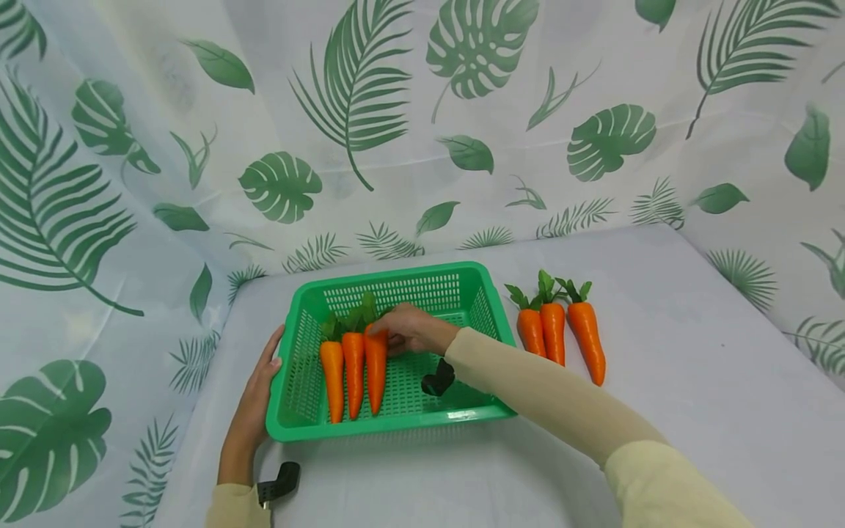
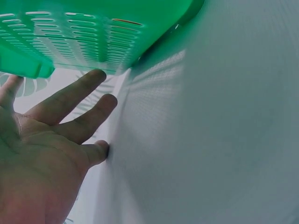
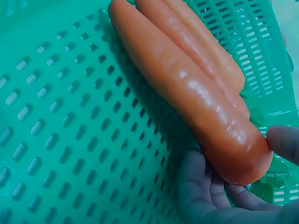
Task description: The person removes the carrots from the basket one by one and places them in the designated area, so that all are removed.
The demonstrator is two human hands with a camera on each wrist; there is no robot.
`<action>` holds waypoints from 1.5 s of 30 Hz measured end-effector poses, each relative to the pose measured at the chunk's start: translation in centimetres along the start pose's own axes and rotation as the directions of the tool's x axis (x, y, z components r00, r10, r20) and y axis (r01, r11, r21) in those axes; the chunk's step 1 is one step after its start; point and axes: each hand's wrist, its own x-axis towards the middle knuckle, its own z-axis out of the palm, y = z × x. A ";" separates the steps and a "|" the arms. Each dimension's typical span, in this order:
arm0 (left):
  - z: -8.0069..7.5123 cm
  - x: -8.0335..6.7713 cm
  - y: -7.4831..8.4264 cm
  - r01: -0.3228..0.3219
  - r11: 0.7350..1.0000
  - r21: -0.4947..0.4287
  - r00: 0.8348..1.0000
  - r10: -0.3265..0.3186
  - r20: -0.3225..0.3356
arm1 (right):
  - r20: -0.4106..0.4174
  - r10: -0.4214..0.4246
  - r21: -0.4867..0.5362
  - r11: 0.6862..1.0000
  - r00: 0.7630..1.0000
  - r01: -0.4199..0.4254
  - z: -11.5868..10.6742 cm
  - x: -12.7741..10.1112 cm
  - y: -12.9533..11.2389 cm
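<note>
No writing, label, brand, number or sign can be read in any view. The green basket point(image 1: 396, 422) bears only plain slotted plastic, the carrots carry no marks, and the backdrop cloth point(image 1: 422, 110) shows only printed green leaves, no letters.

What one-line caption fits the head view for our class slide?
Right hand grips the third carrot in a green basket; left hand rests against its side.
</note>
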 end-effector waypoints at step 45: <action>-0.2 0.1 0.1 -0.008 1.000 -0.002 1.000 0.008 0.012 | 0.029 -0.035 0.105 0.994 0.999 0.032 -1.4 -2.2 -2.4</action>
